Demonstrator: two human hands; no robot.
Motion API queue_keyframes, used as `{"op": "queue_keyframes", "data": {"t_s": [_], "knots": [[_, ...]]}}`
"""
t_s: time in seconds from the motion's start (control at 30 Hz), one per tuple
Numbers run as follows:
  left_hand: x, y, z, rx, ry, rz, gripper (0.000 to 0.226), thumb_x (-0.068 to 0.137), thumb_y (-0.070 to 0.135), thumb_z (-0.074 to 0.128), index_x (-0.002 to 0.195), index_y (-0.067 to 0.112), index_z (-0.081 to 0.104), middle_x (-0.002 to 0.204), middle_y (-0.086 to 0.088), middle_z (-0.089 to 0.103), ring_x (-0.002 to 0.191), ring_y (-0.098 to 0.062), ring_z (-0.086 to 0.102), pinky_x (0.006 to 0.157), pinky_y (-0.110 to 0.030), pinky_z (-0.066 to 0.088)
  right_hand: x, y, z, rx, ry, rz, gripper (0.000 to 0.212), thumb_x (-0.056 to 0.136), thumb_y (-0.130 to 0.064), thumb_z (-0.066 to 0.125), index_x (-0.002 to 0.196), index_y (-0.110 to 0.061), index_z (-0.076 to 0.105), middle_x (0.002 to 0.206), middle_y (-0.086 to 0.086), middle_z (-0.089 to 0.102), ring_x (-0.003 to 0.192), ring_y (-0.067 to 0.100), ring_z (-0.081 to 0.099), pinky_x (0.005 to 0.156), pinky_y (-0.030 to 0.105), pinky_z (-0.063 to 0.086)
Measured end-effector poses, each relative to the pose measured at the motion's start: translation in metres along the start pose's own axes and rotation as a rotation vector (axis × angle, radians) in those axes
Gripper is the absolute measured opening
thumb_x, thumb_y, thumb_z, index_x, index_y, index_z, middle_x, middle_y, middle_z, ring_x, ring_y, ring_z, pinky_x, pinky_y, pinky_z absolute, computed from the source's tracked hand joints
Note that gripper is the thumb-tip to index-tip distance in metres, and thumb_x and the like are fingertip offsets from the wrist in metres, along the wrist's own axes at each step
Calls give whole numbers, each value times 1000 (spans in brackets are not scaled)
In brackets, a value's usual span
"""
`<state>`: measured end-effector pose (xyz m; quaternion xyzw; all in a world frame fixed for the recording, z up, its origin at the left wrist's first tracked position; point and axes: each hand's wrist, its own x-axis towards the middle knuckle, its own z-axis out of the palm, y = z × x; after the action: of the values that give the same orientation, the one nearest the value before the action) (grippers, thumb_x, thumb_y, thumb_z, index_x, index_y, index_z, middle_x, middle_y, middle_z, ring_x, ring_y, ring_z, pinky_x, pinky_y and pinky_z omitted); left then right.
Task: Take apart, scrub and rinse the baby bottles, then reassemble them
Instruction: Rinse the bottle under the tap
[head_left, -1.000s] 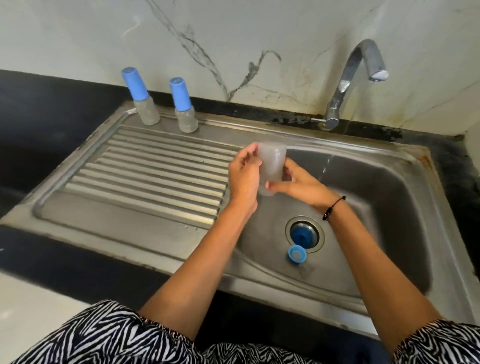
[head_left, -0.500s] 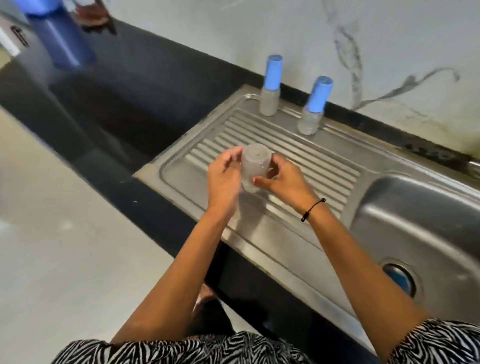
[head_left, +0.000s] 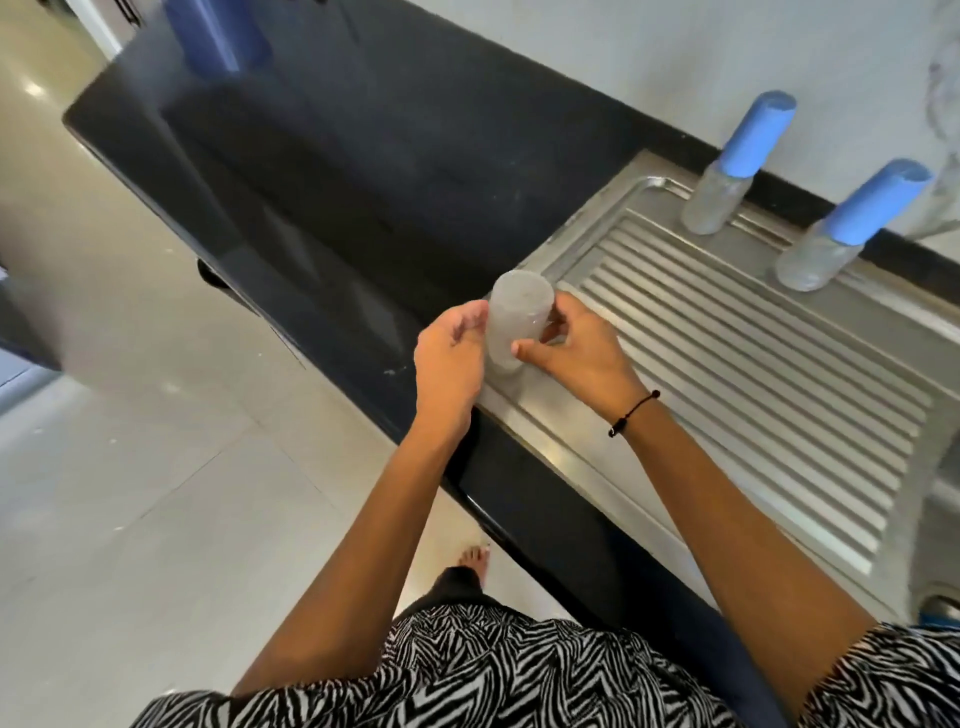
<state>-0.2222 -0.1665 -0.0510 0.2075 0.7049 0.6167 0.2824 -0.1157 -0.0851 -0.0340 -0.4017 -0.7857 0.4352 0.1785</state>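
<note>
I hold a clear, capless bottle body (head_left: 517, 317) upside down between both hands, over the near left corner of the ribbed steel drainboard (head_left: 737, 374). My left hand (head_left: 449, 364) grips its left side, and my right hand (head_left: 579, 348) curls round its right side with the thumb across the front. Two assembled bottles with tall blue caps stand at the back of the drainboard, one at the left (head_left: 735, 166) and one at the right (head_left: 852, 228).
A black stone counter (head_left: 363, 171) runs to the left of the drainboard, with a blurred blue container (head_left: 213, 31) at its far end. Pale floor tiles (head_left: 130, 467) lie below the counter edge. The sink basin is only a sliver at the right edge.
My view has swung left, away from the basin and tap. Both hands carried the clear bottle body from over the basin to the drainboard's left corner.
</note>
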Motion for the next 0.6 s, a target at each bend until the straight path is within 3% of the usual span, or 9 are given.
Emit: {"op": "queue_keyframes", "data": {"t_s": [0.13,0.27,0.37,0.5,0.6], "knots": [[10,-3,-8,24,-29,-28,27,93,8,49,108,16,70,104,7,70,99,-5,63,91,-30,52,9,-2,9,-46,-2,-11,50,78,-24,73,123,-15,51,107,0,59,94,14,56,81,29,50],[15,-7,-12,43,-65,-22,26,95,13,50,114,16,68,111,6,68,105,-6,61,96,-32,50,10,-1,13,-57,-4,-27,54,80,-24,72,127,-15,48,108,-1,57,95,11,54,71,12,44],[13,-8,-12,59,-61,-15,28,96,10,49,117,15,67,114,5,67,106,-5,60,95,-27,49,8,2,15,-47,-1,-18,52,80,-23,72,125,-16,49,107,-2,56,94,11,54,68,7,43],[9,-12,-12,45,-54,-21,28,96,9,49,117,14,66,113,4,68,107,-7,60,96,-31,50,5,3,19,-23,-4,-3,54,81,-22,71,127,-16,46,109,-2,54,94,9,52,65,-2,40],[4,-9,-13,50,-42,-23,27,97,12,49,119,14,64,114,4,66,107,-4,58,95,-23,48,3,2,20,-1,-2,7,61,81,-23,72,133,-18,40,114,-4,51,96,5,50,65,-4,39]]}}
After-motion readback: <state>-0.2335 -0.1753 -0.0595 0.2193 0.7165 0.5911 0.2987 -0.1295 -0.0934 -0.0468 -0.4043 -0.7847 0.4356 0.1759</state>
